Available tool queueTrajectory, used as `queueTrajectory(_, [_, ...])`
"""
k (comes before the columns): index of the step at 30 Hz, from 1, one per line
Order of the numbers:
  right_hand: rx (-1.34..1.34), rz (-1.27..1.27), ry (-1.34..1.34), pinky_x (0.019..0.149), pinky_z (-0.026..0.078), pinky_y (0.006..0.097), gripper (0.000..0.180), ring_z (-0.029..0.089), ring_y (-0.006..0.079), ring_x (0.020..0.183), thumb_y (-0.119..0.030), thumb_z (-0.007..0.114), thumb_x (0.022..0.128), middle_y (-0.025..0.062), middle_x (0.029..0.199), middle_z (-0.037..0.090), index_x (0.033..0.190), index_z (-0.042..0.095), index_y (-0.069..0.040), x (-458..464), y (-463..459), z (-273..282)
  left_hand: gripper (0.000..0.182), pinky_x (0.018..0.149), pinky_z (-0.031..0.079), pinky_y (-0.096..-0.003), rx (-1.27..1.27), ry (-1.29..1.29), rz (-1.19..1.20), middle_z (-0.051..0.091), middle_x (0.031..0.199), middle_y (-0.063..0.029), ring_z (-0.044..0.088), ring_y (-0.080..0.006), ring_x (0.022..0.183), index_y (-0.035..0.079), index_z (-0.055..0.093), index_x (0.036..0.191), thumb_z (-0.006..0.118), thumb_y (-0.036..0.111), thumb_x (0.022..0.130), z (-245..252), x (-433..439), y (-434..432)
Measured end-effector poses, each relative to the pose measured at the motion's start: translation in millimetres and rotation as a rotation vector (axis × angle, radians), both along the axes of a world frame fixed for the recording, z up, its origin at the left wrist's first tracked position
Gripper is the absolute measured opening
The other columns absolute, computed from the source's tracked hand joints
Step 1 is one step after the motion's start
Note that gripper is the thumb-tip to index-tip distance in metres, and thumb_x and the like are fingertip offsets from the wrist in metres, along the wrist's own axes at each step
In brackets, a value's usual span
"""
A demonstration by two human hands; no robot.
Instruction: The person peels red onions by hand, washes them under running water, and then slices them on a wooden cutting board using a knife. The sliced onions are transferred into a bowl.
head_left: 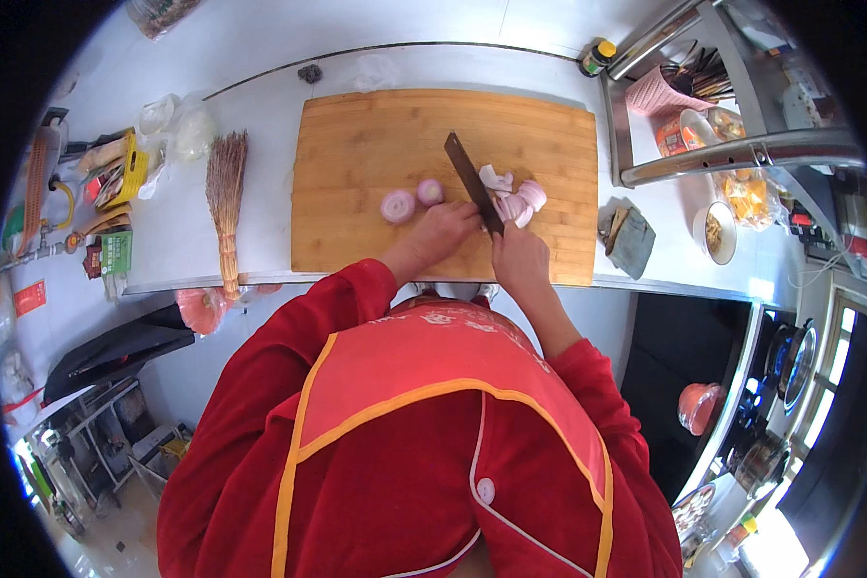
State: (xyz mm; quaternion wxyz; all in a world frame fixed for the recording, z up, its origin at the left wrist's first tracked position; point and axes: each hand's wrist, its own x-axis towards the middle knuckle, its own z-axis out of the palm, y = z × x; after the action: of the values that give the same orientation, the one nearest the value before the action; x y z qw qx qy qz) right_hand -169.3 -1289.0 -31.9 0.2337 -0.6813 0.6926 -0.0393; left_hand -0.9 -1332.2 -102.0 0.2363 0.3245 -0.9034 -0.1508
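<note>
A wooden cutting board (pixel 361 152) lies flat before me. My right hand (pixel 522 256) grips a dark cleaver (pixel 469 170), its blade slanting away over the board towards the upper left. Left of the blade, my left hand (pixel 444 231) has its fingertips bent close against it; whatever they press on is mostly hidden. Sliced purple onion (pixel 531 195) is piled just right of the blade, with loose curved pieces (pixel 495 178) above the pile. Two peeled purple onion pieces, a larger one (pixel 398 206) and a smaller one (pixel 430 191), rest beyond my left hand.
A straw whisk broom (pixel 227 195) lies left of the board. On the right are a grey-green folded cloth or pouch (pixel 630 238), a bowl of brown food (pixel 715 231) and a metal rack (pixel 737 155). A yellow-capped jar (pixel 597 58) stands at the back right. The counter's front edge (pixel 621 283) runs below the board.
</note>
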Motion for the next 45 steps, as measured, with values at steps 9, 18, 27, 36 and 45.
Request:
queueTrajectory(9, [-0.029,-0.018,-0.026,0.066,0.048,0.0541,0.026,0.062,0.0447,0.071,-0.024,0.055,0.088,0.0262,0.071,0.062,0.090,0.058,0.001,3,3,-8,0.014,0.068,0.051,-0.0364,-0.018,0.026,-0.027,0.058,0.092,-0.0116,0.060,-0.0282,0.081,0.004,0.060,0.087,0.058,0.008,0.074,-1,-1,3])
queueTrajectory(18, [-0.097,-0.074,-0.102,0.064,0.048,0.0536,0.025,0.061,0.0446,0.068,-0.024,0.055,0.088,0.0256,0.071,0.062,0.093,0.057,0.001,5,-3,12,0.026,0.072,0.048,-0.0424,-0.106,0.098,0.439,0.058,0.097,-0.0135,0.059,-0.0325,0.087,0.006,0.058,0.093,0.069,0.013,0.071,42,38,-4])
queueTrajectory(27, [-0.020,0.061,-0.074,0.065,0.048,0.0537,0.026,0.062,0.0446,0.070,-0.024,0.056,0.088,0.0265,0.073,0.062,0.090,0.057,0.002,29,-7,30,0.026,0.066,0.048,-0.0415,0.131,0.050,0.384,0.057,0.092,-0.0100,0.061,-0.0303,0.083,0.008,0.059,0.089,0.072,0.015,0.068,33,39,-7])
queueTrajectory(36, [0.036,0.084,-0.060,0.067,0.048,0.0532,0.025,0.062,0.0441,0.074,-0.022,0.056,0.088,0.0265,0.074,0.062,0.083,0.058,0.002,37,-11,29,0.023,0.066,0.049,-0.0422,0.160,0.099,0.343,0.057,0.092,-0.0106,0.061,-0.0317,0.083,0.006,0.058,0.089,0.071,0.011,0.070,28,42,-6])
queueTrajectory(45, [-0.010,0.072,-0.049,0.069,0.048,0.0527,0.029,0.062,0.0442,0.076,-0.026,0.055,0.088,0.0268,0.078,0.063,0.089,0.061,0.002,45,-31,-19,0.018,0.067,0.049,-0.0427,0.079,0.108,0.277,0.059,0.095,-0.0126,0.060,-0.0335,0.085,0.004,0.058,0.090,0.065,0.011,0.075,28,39,-10])
